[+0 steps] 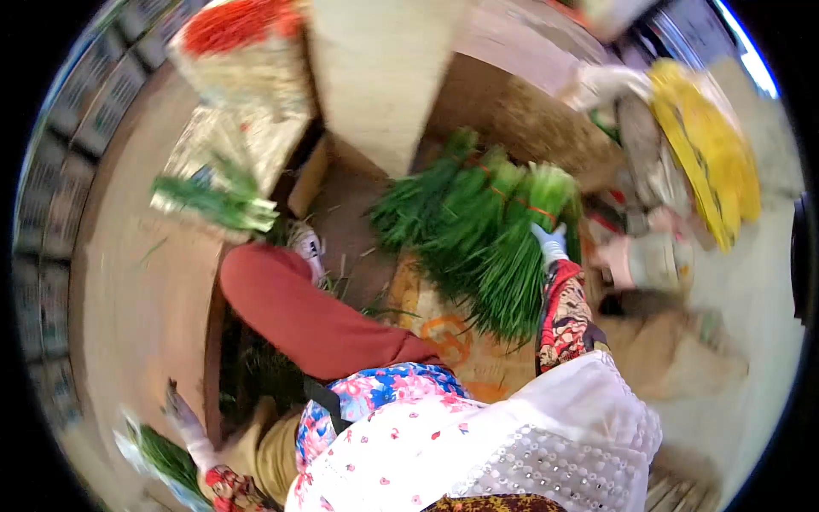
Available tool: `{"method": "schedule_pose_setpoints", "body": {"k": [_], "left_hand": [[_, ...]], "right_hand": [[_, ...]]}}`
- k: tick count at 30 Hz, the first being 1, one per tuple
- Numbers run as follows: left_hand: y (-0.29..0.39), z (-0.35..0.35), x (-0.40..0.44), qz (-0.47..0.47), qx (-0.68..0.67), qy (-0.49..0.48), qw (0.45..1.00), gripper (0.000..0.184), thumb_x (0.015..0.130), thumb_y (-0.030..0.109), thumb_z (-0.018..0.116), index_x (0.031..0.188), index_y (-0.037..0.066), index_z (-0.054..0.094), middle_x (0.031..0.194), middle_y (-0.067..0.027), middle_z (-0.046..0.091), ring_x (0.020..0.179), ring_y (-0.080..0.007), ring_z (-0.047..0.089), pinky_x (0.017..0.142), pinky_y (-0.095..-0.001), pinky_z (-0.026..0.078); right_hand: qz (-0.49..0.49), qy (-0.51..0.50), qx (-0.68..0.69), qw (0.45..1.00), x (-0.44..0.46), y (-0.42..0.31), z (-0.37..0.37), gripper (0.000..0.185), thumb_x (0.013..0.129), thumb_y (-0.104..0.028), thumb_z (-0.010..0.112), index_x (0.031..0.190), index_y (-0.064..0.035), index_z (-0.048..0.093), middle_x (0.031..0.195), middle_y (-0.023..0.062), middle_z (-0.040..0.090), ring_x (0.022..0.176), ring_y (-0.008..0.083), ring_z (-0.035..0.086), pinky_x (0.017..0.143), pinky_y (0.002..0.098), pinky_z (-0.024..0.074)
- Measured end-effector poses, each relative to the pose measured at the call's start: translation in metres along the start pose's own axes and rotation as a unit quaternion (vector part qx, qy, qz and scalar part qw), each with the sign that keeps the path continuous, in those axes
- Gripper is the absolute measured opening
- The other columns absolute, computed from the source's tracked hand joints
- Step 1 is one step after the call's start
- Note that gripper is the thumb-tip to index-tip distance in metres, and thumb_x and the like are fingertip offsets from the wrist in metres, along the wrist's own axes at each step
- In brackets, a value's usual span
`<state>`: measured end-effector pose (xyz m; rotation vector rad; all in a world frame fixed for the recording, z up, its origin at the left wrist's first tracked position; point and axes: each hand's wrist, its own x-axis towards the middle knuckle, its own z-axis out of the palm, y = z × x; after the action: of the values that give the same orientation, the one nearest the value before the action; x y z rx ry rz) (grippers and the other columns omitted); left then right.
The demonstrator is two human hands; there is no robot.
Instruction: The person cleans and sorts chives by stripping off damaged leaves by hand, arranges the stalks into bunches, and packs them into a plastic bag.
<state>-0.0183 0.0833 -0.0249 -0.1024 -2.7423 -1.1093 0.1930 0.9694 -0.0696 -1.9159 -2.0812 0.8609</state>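
Note:
Several bundles of long green chives (486,213), tied with red bands, lie side by side with their pale ends away from me. At the rightmost bundle (525,264), my right hand (550,241), in a light blue glove, grips just below its red band, thumb and fingers on either side of the leaves. My left hand (181,410), gloved and slightly blurred, is over the edge of the low table with fingers stretched out and nothing in them. Beside it is a clear plastic bag (158,452) with green leaves inside. A loose bunch of chives (217,200) lies at the table's far end.
Red bands (239,24) are piled on a box at upper left. A pale upright panel (380,77) rises ahead. Cardboard (520,107) stands behind the bundles. A yellow bag (704,154) and a bucket (653,260) are at right. Leaf scraps litter the floor near my shoe (309,249).

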Motion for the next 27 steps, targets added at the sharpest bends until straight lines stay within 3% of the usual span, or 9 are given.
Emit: {"method": "schedule_pose_setpoints", "body": {"k": [3, 6, 8, 13, 17, 19, 23, 25, 27], "left_hand": [[0.024, -0.038, -0.03, -0.085, 0.044, 0.058, 0.994, 0.029, 0.089, 0.005, 0.048, 0.116, -0.001, 0.057, 0.118, -0.014, 0.059, 0.113, -0.0248, 0.053, 0.1, -0.0352, 0.038], [0.069, -0.084, -0.085, 0.047, 0.35, 0.108, 0.929, 0.027, 0.083, 0.007, 0.058, 0.109, 0.01, 0.064, 0.114, -0.0052, 0.062, 0.11, -0.0234, 0.055, 0.102, -0.0431, 0.035], [0.066, -0.104, -0.111, -0.06, 0.424, 0.228, 0.874, 0.022, 0.082, 0.019, 0.063, 0.103, 0.017, 0.065, 0.108, -0.0032, 0.064, 0.103, -0.0235, 0.058, 0.102, -0.0504, 0.031], [0.026, -0.154, -0.227, -0.232, 0.285, 0.397, 0.841, 0.033, 0.082, 0.021, 0.062, 0.114, 0.013, 0.061, 0.109, -0.0115, 0.063, 0.101, -0.0296, 0.058, 0.096, -0.04, 0.04], [-0.038, -0.136, -0.317, -0.333, 0.13, 0.488, 0.797, 0.037, 0.08, 0.017, 0.062, 0.116, 0.008, 0.059, 0.111, -0.0178, 0.061, 0.104, -0.0312, 0.056, 0.093, -0.0384, 0.042], [-0.03, -0.136, -0.327, -0.395, 0.191, 0.459, 0.772, 0.039, 0.079, 0.017, 0.063, 0.117, 0.008, 0.059, 0.11, -0.0164, 0.061, 0.105, -0.0306, 0.056, 0.093, -0.0383, 0.043], [-0.05, -0.112, -0.327, -0.396, 0.365, 0.349, 0.767, 0.055, 0.076, 0.028, 0.064, 0.127, 0.011, 0.05, 0.122, -0.0118, 0.055, 0.118, -0.0324, 0.047, 0.101, -0.0434, 0.034], [-0.043, -0.12, -0.294, -0.349, 0.398, 0.269, 0.804, 0.066, 0.077, 0.036, 0.061, 0.135, 0.014, 0.04, 0.138, -0.0097, 0.04, 0.129, -0.0322, 0.033, 0.107, -0.0466, 0.024], [-0.047, -0.132, -0.256, -0.339, 0.382, 0.239, 0.826, 0.071, 0.078, 0.04, 0.06, 0.139, 0.015, 0.035, 0.145, -0.0086, 0.031, 0.134, -0.0317, 0.026, 0.109, -0.0477, 0.018]], "right_hand": [[-0.155, -0.087, -0.284, 0.942, -0.029, -0.085, 0.001, 0.078, 0.066, -0.041, 0.075, 0.126, -0.0019, 0.044, 0.119, 0.0215, 0.054, 0.111, 0.0337, 0.052, 0.091, 0.0389, 0.0421], [-0.34, -0.244, -0.241, 0.876, 0.047, -0.032, 0.081, 0.053, 0.068, -0.031, 0.072, 0.109, -0.004, 0.052, 0.103, 0.0198, 0.058, 0.097, 0.0346, 0.055, 0.08, 0.0405, 0.044], [-0.363, -0.356, -0.21, 0.835, 0.072, -0.036, 0.132, 0.036, 0.069, -0.025, 0.07, 0.097, -0.0054, 0.057, 0.092, 0.0186, 0.06, 0.087, 0.0352, 0.057, 0.074, 0.0415, 0.0453], [-0.395, -0.276, -0.249, 0.84, 0.05, -0.118, 0.248, 0.032, 0.077, -0.021, 0.065, 0.097, 0.0043, 0.064, 0.09, 0.0135, 0.066, 0.079, 0.0265, 0.061, 0.072, 0.0347, 0.0465], [-0.611, -0.292, -0.202, 0.707, 0.029, -0.282, 0.288, 0.029, 0.083, -0.024, 0.059, 0.101, -0.0011, 0.063, 0.066, 0.0057, 0.059, 0.052, 0.0159, 0.052, 0.047, 0.0323, 0.042], [-0.488, -0.391, -0.176, 0.76, -0.125, -0.363, 0.242, 0.024, 0.086, -0.022, 0.056, 0.098, -0.0025, 0.062, 0.061, 0.0028, 0.055, 0.046, 0.0116, 0.048, 0.042, 0.0272, 0.0376], [-0.738, -0.346, -0.113, 0.569, -0.245, -0.491, 0.282, 0.021, 0.088, -0.018, 0.054, 0.098, -0.0027, 0.062, 0.063, -0.0003, 0.053, 0.053, 0.0084, 0.046, 0.047, 0.0244, 0.0372], [-0.64, -0.45, -0.148, 0.605, -0.4, -0.497, 0.236, 0.029, 0.086, -0.019, 0.058, 0.106, 0.0021, 0.061, 0.088, 0.007, 0.065, 0.075, 0.0121, 0.057, 0.067, 0.0264, 0.0466], [-0.723, -0.421, -0.159, 0.524, -0.493, -0.494, 0.24, 0.031, 0.085, -0.018, 0.06, 0.108, 0.0027, 0.06, 0.089, 0.0076, 0.064, 0.076, 0.0125, 0.057, 0.07, 0.0258, 0.0472]]}}
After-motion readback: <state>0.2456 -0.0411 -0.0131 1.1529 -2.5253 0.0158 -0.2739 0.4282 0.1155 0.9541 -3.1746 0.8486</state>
